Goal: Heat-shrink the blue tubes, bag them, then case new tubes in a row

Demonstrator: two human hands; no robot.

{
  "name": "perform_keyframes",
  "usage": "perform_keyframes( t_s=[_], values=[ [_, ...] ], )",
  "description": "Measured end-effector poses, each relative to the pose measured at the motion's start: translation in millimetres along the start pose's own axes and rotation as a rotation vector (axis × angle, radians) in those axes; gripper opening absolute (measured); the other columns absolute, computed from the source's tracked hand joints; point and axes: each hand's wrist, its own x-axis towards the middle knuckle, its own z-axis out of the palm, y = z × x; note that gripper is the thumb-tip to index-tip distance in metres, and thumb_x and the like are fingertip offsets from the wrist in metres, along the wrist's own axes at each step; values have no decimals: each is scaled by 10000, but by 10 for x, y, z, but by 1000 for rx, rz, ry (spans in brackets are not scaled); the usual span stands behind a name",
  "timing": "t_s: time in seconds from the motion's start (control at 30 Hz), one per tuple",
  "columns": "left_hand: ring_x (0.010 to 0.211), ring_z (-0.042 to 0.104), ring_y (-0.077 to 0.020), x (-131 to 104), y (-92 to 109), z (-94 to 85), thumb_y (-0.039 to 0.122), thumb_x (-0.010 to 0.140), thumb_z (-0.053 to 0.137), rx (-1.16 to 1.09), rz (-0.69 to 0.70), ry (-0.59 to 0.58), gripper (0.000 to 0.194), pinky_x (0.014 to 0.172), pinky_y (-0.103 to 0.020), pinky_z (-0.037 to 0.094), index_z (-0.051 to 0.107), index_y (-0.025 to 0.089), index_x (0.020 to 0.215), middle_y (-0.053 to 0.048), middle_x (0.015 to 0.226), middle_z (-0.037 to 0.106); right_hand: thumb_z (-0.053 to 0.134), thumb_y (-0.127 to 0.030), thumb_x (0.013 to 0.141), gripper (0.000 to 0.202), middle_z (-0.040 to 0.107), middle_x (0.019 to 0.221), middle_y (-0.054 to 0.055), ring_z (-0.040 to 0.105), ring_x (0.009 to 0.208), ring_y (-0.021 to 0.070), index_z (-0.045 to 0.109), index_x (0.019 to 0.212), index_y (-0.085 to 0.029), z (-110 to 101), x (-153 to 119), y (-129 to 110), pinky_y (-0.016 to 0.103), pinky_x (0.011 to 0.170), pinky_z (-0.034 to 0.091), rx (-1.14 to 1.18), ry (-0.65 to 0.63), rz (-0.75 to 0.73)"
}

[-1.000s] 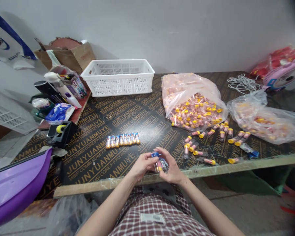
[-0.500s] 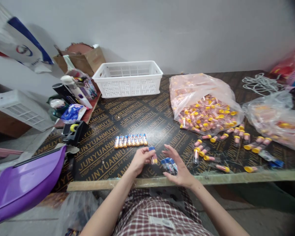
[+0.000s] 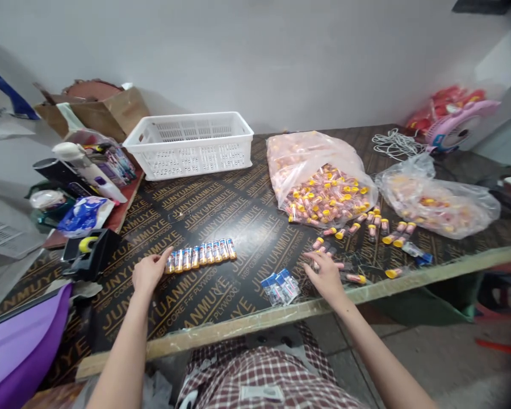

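Nudge the end tube (image 3: 169, 265) gently flush with the row of tubes (image 3: 203, 255) on the table (image 3: 204, 309), left hand (image 3: 146, 276) against it, right hand (image 3: 329, 278) low by the loose tubes (image 3: 356, 279); cannot tell either grip as clenched or released.

Left hand (image 3: 148, 275) palm-down; right hand (image 3: 327, 276) seemingly half-open.

cool, fairly even light is washing over the grey wall (image 3: 247, 62), and a soft shadow is falling on it beside the paper bag (image 3: 125, 113). a pale glare is spreading across the middle of the dark tabletop (image 3: 213, 207), and the row of tubes (image 3: 201, 255) is glinting. fine print is looking slightly soft. at the left, the purple dustpan (image 3: 25, 346) is appearing stretched, while the right edge is fading into blackness.
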Motion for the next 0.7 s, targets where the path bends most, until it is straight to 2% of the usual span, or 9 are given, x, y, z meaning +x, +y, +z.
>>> perform_keyframes(
  t_s=[0.1,0.13,0.17,0.23,0.3,0.37,0.47,0.6,0.7],
  values=[
    [640,478,-171,-398,339,187,485,707,590,37,120,133,304,613,-244,268,660,192,748,-4,614,572,513,-393,815,309,640,836,105,578,817,254,642,961,-154,-68,22,121,375,742,443,-289,-19,52],
    [665,501,-177,-582,469,306,446,740,560,-41,208,75,278,624,-249,291,660,189,772,-22,676,605,517,-438,809,352,638,792,105,582,774,256,639,976,-153,-84,38,142,360,704,436,-375,-39,78],
    [684,520,-182,-779,594,452,397,754,550,-129,294,-64,244,641,-255,313,663,182,775,-41,714,624,522,-476,798,399,637,762,105,586,741,257,629,1007,-153,-91,56,153,345,670,428,-444,-61,105],
    [650,539,-163,-1177,802,781,368,686,635,-192,410,-268,160,636,-243,345,670,211,691,-23,687,632,536,-504,781,483,640,755,113,596,706,262,582,1108,-151,-82,91,153,324,616,410,-527,-104,158],
    [667,544,-168,-1510,934,1080,347,644,684,-218,560,-503,152,634,-249,349,676,216,722,-33,713,624,540,-450,788,508,646,764,116,605,676,261,519,1199,-152,-55,112,143,314,581,400,-537,-165,195],
    [679,538,-168,-1725,999,1277,307,632,701,-167,604,-586,129,627,-253,339,662,209,707,-36,729,608,513,-352,806,483,649,771,103,608,662,247,474,1246,-158,-33,113,141,311,581,406,-460,-204,210],
    [701,534,-162,-1833,1029,1368,251,669,675,-53,596,-593,72,631,-254,332,635,194,689,-27,737,599,488,-279,790,513,649,855,78,604,698,211,421,1287,-174,-38,77,143,315,649,439,-202,-146,196],
    [716,549,-155,-1818,1023,1344,235,719,634,11,587,-608,50,652,-253,343,633,188,701,-15,731,633,483,-323,789,562,620,996,74,576,679,171,366,1323,-193,-91,8,55,328,707,457,110,-82,234],
    [716,560,-154,-1828,993,1349,220,741,606,16,622,-594,48,660,-254,347,637,191,718,-19,739,655,462,-359,818,451,620,970,68,570,703,170,460,1238,-193,-114,-30,-99,336,736,456,252,-110,249]
  ],
)
